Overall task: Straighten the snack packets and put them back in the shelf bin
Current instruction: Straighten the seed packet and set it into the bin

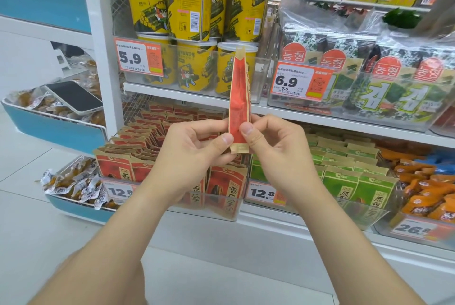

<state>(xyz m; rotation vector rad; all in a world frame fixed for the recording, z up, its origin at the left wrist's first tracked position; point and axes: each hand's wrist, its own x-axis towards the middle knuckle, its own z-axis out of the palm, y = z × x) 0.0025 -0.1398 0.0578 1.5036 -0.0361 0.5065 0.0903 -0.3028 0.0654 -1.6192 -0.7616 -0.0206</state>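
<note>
Red and kraft-brown, the paper snack packet [239, 97] stands upright and edge-on to my camera, held in the air in front of the shelves and above the clear plastic shelf bin [221, 213]. My left hand [194, 149] pinches its lower left edge, thumb in front and fingers curled behind. My right hand [273, 149] pinches the lower right edge the same way, the two thumbs just beside each other. The packet's printing is turned too far away for me to read.

Below my hands the bin holds rows of matching red packets [225, 184] standing upright, with large Chinese characters on their fronts. A white price tag [118, 191] on its front reads "12.8", its end cut off by my left forearm. Just to the right, green paper packets [349, 186] fill a neighbouring bin behind another "12.8" tag [262, 192]. Further right lie orange packets [423, 189] over a blurred tag that seems to start "26".

On the shelf above, yellow cylindrical tubs [172, 9] sit behind a "5.9" tag [138, 58]. Seaweed packs [394, 78] with Korean lettering sit behind a "6.9" tag [301, 81] with a small "7.5" beneath. At the left, a dark smartphone [73, 97] rests on wrapped snacks in a blue tray [49, 129].
</note>
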